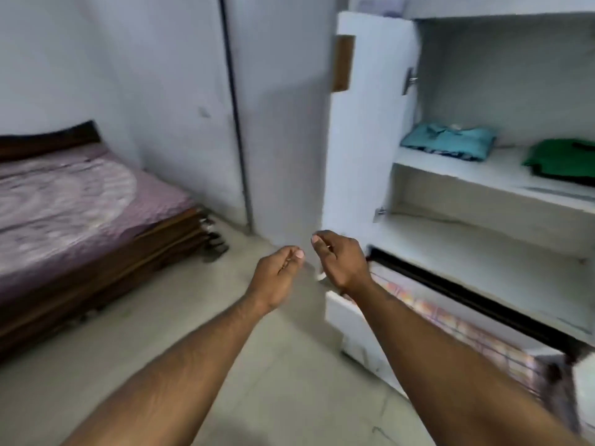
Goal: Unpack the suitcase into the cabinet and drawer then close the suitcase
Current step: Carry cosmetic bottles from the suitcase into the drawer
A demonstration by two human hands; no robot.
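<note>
The white cabinet (483,185) stands open on the right. On its middle shelf lie a folded light-blue shirt (449,141) and a folded green garment (561,157). Below the shelves the drawer (347,320) is pulled out, with an orange and pink patterned cloth (450,323) lying in it. My left hand (277,278) and my right hand (341,259) hang in the air in front of the drawer's left corner, fingers loosely curled, holding nothing. The suitcase is not in view.
The cabinet door (363,123) with a brown handle stands open toward me. A bed (74,214) with a purple patterned sheet and a dark wooden frame fills the left. Dark sandals (214,243) lie by its corner. Grey floor (225,317) lies between bed and cabinet.
</note>
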